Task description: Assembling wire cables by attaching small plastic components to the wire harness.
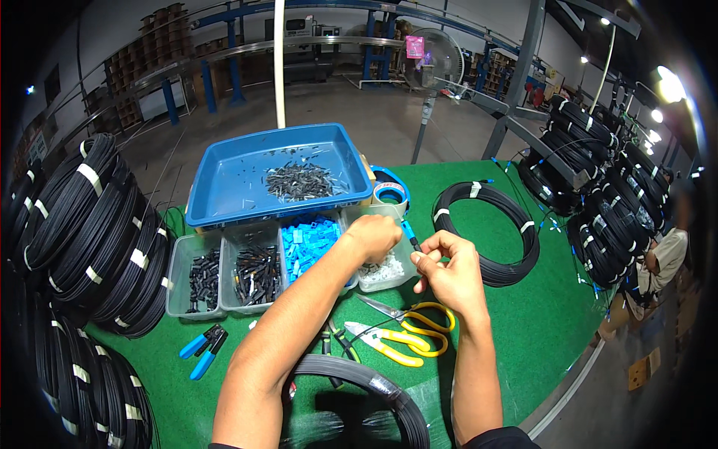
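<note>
My left hand [374, 236] reaches over a clear plastic bin [413, 263] of small white pieces [383, 269]. Its fingers are curled together and their tips are hidden, so I cannot make out what they hold, if anything. Just to the right, my right hand [452, 271] pinches a fibre-optic cable connector [409, 233], blue at its upper part and black below, pointing up and left beside the bin. Beneath the hands lie two pairs of yellow-handled scissors [404, 340]. A coil of black cable [400, 400] rests near me, between my forearms.
Left of the white pieces are bins of blue connector parts [310, 243] and black parts [258, 273]. Behind stands a blue tray [224, 187] with black bits, beside tape rolls [390, 194]. Blue-handled strippers [203, 352], another cable coil [486, 191] and stacked coils [97, 224] surround them.
</note>
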Available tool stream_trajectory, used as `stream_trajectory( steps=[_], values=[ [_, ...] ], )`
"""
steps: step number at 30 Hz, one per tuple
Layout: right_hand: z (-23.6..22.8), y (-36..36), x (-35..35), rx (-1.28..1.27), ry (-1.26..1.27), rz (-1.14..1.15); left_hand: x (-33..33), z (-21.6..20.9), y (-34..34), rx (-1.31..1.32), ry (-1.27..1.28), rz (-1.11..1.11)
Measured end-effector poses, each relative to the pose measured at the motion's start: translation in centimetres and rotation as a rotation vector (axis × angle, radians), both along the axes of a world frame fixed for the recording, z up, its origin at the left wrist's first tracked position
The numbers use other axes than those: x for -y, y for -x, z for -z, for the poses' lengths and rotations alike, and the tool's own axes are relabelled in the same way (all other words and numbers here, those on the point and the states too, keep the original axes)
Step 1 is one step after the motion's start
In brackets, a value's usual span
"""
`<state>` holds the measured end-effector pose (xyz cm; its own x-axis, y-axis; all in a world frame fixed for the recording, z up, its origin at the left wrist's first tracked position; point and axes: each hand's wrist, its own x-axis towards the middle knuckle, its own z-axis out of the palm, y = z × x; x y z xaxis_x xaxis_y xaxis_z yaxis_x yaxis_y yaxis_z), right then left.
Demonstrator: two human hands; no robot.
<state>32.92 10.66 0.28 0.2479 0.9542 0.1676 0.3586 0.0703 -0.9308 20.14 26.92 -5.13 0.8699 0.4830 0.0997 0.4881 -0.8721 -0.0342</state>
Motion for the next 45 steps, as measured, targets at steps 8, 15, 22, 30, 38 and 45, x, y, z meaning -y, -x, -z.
stream_trajectory(
  steps=[8,15,22,30,38,45],
  values=[
    [-1.0,1.6,1.3,0.08,-0.15,-0.117,5.0,-3.5,5.9,0.624,0.444,-0.04],
    [-3.2,4.7,4.0,0.167,-0.364,-0.351,13.3,-6.6,14.5,1.09,0.687,-0.145],
    [-4.3,7.7,7.0,0.16,-0.443,-0.561,20.5,-5.9,21.5,1.53,0.728,-0.013],
    [-3.6,8.6,7.2,0.34,-0.563,-0.607,23.7,-6.3,22.1,1.605,0.684,-0.016],
    [-3.8,7.8,7.1,0.298,-0.569,-0.629,24.9,-7.3,22.6,1.415,0.476,-0.182],
    [-3.3,8.1,6.8,0.288,-0.589,-0.666,24.4,-6.8,22.4,1.38,0.47,-0.142]
  ],
)
